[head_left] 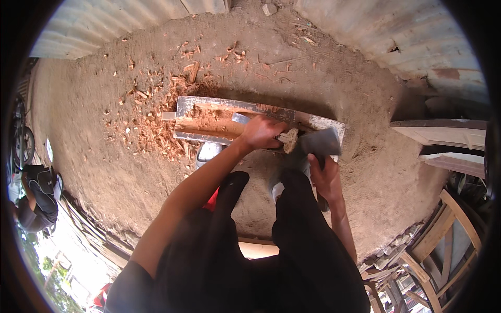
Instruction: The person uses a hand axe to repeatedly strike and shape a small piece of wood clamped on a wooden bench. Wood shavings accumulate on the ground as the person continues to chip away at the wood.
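A long hollowed wooden piece with pale painted sides (229,103) lies crosswise on the ground before me, its inside bare and reddish. My left hand (261,133) is closed around a chisel (240,118), whose flat metal blade points left into the hollow. The chisel's frayed, splintered handle end (288,140) sticks out on the hand's right. Gripped in my right hand (327,180) is a hammer with a thick dark head (321,142). That head is slightly blurred, just right of the chisel's end and over the wood's right part; a gap appears between them.
Reddish wood chips (156,134) cover the dirt around the wood's left end. A shiny grey rounded object (209,152) sits against its near side. Corrugated sheets (396,36) border the far side. Wooden frames (441,240) stand at right. Another person (39,203) is at the left edge.
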